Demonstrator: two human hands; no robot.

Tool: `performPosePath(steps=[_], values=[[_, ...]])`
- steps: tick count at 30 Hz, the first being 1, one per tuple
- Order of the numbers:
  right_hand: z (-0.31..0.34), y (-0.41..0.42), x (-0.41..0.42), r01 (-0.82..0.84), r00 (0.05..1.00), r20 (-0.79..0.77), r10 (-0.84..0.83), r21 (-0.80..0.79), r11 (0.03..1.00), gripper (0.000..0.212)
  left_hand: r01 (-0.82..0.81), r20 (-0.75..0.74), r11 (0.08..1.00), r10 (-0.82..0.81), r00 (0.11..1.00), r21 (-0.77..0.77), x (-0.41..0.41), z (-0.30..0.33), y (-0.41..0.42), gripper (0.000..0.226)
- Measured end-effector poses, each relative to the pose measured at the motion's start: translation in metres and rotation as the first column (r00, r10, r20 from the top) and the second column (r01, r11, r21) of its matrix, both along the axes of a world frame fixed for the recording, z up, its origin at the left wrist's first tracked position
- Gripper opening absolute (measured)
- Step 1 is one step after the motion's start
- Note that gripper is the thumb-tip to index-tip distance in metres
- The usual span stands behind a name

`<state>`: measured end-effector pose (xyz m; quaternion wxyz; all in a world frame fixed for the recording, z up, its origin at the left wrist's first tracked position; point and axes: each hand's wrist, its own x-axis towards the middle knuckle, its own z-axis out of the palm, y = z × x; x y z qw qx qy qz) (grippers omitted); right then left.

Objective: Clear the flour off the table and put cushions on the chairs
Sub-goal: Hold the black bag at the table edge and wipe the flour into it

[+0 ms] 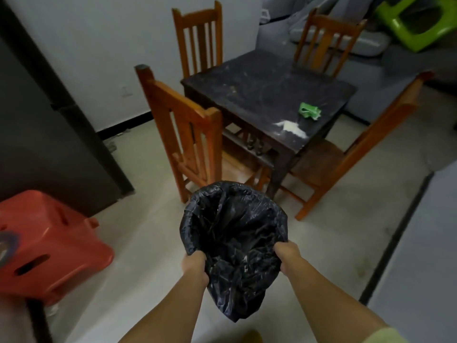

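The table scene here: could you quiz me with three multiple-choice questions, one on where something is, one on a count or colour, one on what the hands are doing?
1. Where does the flour pile lie on the table?
A. At the far edge by the wall
B. Near the corner closest to the camera, beside the green item
C. On a chair seat

2. How many wooden chairs stand around the table?
A. Two
B. Four
C. Six

3. What are the hands doing?
A. Both grip the black bag, holding it open
B. Both rest on the table
C. One wipes up flour

Answers: 1 B, the white heap sits just below the green item at the near corner. 2 B, one chair shows at each side. 3 A, the left hand and right hand clutch the bag's rim.
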<state>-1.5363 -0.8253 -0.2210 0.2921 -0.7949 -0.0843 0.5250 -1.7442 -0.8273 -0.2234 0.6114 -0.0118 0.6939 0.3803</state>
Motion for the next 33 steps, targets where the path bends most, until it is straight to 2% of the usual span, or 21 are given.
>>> performPosePath(steps=[6,10,15,21,29,31,33], values=[[0.006,0.026,0.094,0.024,1.0,0.018,-0.025,0.032,0.999,0.036,0.044,0.027,0.999,-0.044,0.999,0.019,0.093,0.012,0.04,0.052],[0.0,0.07,0.126,0.064,0.998,-0.028,-0.062,0.07,0.996,0.024,0.049,0.021,0.999,-0.049,0.999,-0.021,0.126,0.009,0.086,0.042],[-0.011,0.138,0.135,0.006,0.999,-0.041,-0.001,0.126,0.992,0.019,-0.022,-0.007,1.0,0.022,1.0,-0.002,0.146,0.0,0.148,0.046],[-0.036,0.212,0.138,-0.129,0.988,-0.082,0.128,-0.006,0.992,0.024,-0.137,-0.131,0.99,0.142,0.981,0.041,0.153,0.0,0.207,0.05],[-0.068,0.288,0.164,-0.333,0.929,-0.197,0.314,-0.069,0.94,0.048,-0.212,-0.26,0.974,0.226,0.939,0.084,0.187,-0.007,0.261,0.052],[-0.072,0.306,0.175,-0.434,0.887,-0.225,0.403,-0.107,0.895,0.046,-0.255,-0.315,0.965,0.263,0.912,0.069,0.202,-0.007,0.27,0.052],[-0.074,0.316,0.189,-0.523,0.839,-0.257,0.48,-0.134,0.842,0.034,-0.286,-0.361,0.956,0.292,0.886,0.069,0.212,-0.008,0.276,0.054]])
